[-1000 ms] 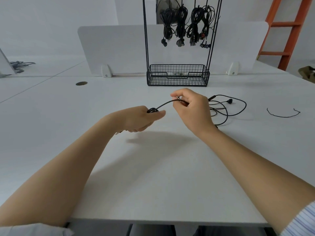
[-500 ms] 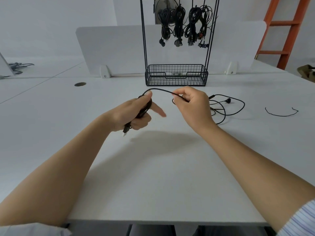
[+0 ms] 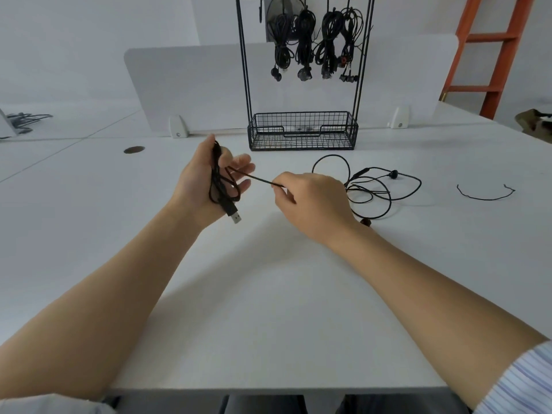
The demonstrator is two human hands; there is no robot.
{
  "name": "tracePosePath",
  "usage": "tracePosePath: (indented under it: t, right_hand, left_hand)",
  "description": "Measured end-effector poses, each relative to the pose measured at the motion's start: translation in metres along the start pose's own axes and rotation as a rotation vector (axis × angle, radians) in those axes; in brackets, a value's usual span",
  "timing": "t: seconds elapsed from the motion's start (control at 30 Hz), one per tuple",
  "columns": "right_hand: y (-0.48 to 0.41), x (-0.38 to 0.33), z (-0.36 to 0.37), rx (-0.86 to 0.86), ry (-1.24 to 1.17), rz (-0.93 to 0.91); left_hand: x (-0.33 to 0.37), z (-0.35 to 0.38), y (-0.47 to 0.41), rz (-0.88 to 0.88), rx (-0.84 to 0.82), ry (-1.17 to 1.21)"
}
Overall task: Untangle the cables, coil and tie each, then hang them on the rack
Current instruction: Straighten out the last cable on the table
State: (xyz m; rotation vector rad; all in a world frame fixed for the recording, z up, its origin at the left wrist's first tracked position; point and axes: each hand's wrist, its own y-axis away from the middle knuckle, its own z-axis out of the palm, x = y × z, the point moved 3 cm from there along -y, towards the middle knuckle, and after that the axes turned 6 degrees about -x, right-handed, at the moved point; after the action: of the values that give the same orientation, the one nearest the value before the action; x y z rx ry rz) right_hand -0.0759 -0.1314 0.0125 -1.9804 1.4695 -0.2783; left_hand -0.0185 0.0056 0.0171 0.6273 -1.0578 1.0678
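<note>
Now coiling: cable wound on one hand

Seen from the table's near edge, the left hand at 11 o'clock grips several turns of black cable, its plug dangling below the palm. At 1 o'clock the right hand pinches the taut run. Loose loops lie further toward 2 o'clock, and the rack stands at 12. The cable looks light, limp and springy; pinching close to the coil should suit best.

rack top cut off, cable end hidden inside right hand
</note>
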Motion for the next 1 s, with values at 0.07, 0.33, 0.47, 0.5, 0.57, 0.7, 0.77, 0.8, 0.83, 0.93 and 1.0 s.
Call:
tracePosePath:
  t: [0.07, 0.33, 0.47, 0.5, 0.57, 0.7, 0.77, 0.8, 0.83, 0.93, 1.0]
  right_hand:
    - [-0.002, -0.005, 0.0, 0.049, 0.131, -0.006]
    - [-0.003, 0.016, 0.003, 0.053, 0.31, 0.067]
    - [-0.003, 0.017, 0.006, 0.024, 0.255, 0.007]
    - [-0.004, 0.017, 0.004, 0.028, 0.217, -0.001]
    - [-0.006, 0.017, 0.001, -0.031, 0.169, 0.011]
    - [-0.004, 0.021, 0.004, -0.234, 0.175, 0.037]
    - [-0.004, 0.019, 0.004, -0.233, 0.139, 0.041]
    - [-0.004, 0.018, 0.004, -0.233, 0.102, 0.042]
    - [-0.005, 0.018, 0.004, -0.231, 0.053, 0.043]
    - [-0.008, 0.019, -0.004, -0.198, -0.159, 0.062]
    - [-0.009, 0.021, -0.009, -0.201, -0.322, 0.084]
  left_hand:
    - [-0.003, 0.004, 0.002, 0.021, 0.037, 0.113]
    - [0.0, 0.0, 0.003, -0.178, 0.061, 0.056]
    - [0.008, -0.009, 0.003, -0.257, 0.038, 0.007]
    - [0.013, -0.012, 0.003, -0.246, 0.034, 0.023]
    - [0.021, -0.019, 0.003, -0.214, 0.043, 0.069]
    - [0.029, -0.035, 0.002, -0.123, 0.082, 0.174]
    - [0.032, -0.041, 0.0, -0.08, 0.095, 0.251]
    - [0.034, -0.044, 0.0, -0.061, 0.102, 0.293]
    - [0.036, -0.047, 0.0, -0.044, 0.111, 0.334]
    - [0.041, -0.054, 0.002, -0.025, 0.118, 0.404]
    - [0.041, -0.057, 0.003, -0.062, 0.126, 0.348]
